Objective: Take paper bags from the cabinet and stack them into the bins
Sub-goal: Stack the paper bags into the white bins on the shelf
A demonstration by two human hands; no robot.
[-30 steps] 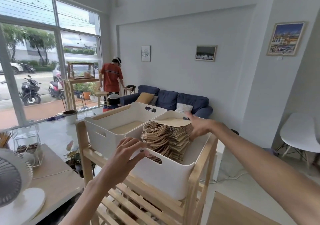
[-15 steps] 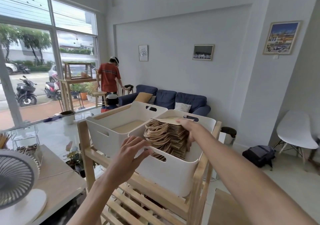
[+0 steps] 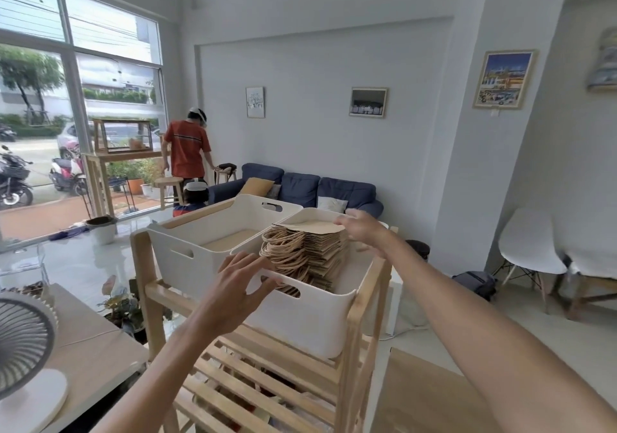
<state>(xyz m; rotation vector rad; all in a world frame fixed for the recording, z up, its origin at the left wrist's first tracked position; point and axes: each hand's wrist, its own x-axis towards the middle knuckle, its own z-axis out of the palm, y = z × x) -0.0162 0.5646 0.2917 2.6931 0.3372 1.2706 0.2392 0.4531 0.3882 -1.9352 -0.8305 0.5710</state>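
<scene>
Two white bins stand side by side on top of a wooden slatted rack (image 3: 354,342). The right bin (image 3: 310,322) holds a tall stack of brown paper bags (image 3: 310,252) with twisted handles facing left. The left bin (image 3: 187,249) has only a few flat bags on its bottom. My left hand (image 3: 240,285) rests with spread fingers on the near rim of the right bin, by its handle slot. My right hand (image 3: 362,229) lies on the far right edge of the stack's top bag, fingers loosely spread.
A desk with a white fan (image 3: 23,359) is at lower left. A person in a red shirt (image 3: 185,149) stands by the window, near a blue sofa (image 3: 307,189). A white chair (image 3: 531,249) and a dark backpack (image 3: 474,282) are to the right.
My right hand has risen from the side of the stack to its top far edge. My left hand stays on the bin's rim. The view has shifted slightly.
</scene>
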